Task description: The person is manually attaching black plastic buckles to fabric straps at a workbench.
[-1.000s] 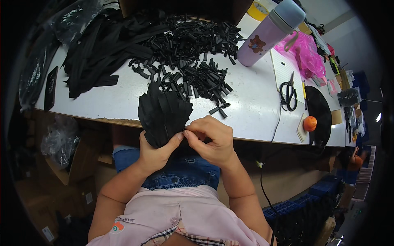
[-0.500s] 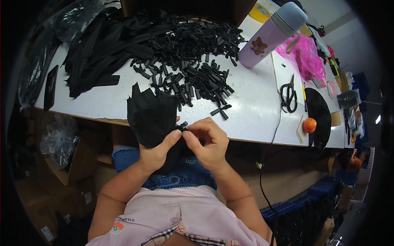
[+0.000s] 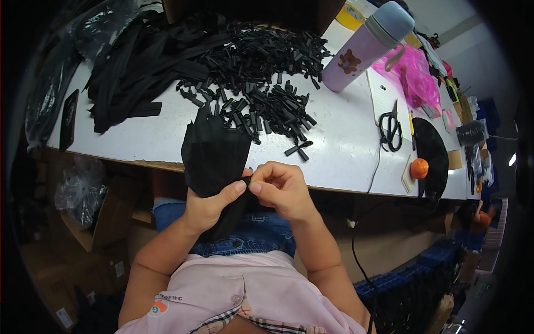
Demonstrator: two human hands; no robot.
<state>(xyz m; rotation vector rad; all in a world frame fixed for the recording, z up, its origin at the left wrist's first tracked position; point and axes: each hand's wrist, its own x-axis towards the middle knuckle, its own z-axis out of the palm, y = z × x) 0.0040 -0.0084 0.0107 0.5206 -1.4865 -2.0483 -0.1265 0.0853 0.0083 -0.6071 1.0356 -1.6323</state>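
Over my lap, at the table's front edge, my left hand point(image 3: 207, 207) grips a fanned bundle of black fabric strips point(image 3: 216, 156). My right hand point(image 3: 285, 192) meets it at the bundle's right side. Its thumb and forefinger are pinched together beside my left thumb, and whatever small piece lies between them is hidden. Just beyond my hands is a heap of small black zipper pulls point(image 3: 283, 108), with a few loose ones at its near edge. More black fabric strips point(image 3: 139, 78) lie in a tangled pile at the far left.
On the white table point(image 3: 345, 145) stand a lilac bottle point(image 3: 353, 58) and, farther right, black scissors point(image 3: 391, 131), an orange fruit point(image 3: 419, 168) and a pink plastic bag point(image 3: 414, 75). A dark phone-like slab point(image 3: 69, 119) lies at left. A cable point(image 3: 356, 250) hangs over the front edge.
The bundle has shifted slightly right and its upper end has swung that way. My right fingertips have closed in at my left thumb, covering a small greyish piece seen there before.
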